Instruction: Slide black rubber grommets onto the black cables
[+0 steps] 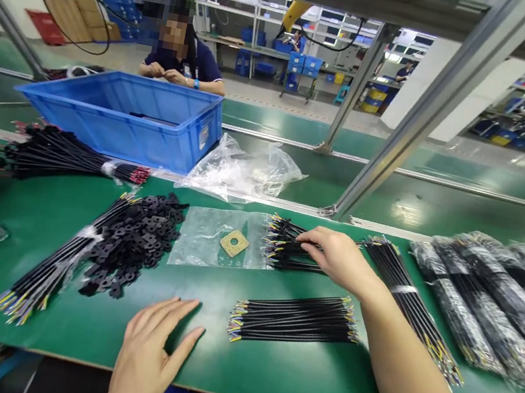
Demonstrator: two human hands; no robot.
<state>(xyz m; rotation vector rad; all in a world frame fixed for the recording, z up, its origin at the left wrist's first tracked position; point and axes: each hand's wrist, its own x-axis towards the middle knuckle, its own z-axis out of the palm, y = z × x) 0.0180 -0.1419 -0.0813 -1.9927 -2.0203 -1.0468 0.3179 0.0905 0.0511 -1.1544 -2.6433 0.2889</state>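
Observation:
My right hand (336,253) is over a pile of short black cables (279,243) with bare coloured wire ends. Its fingers are pinched at the top of the pile, on a black cable as far as I can see; the palm hides part of it. My left hand (152,346) is spread above the front of the green table, holding nothing. Between the hands and nearer to me lies a flat row of black cables (296,319), side by side. A yellowish square piece with a round hole (234,244) sits on a clear plastic bag (200,233) left of the pile.
Left are a heap of small black clips (137,242), a tied cable bundle (63,256) and red-tipped cables (66,155). Right are another bundle (412,297) and wrapped bundles (488,297). Behind stand a blue crate (161,138), a metal post (407,127) and a co-worker (187,61).

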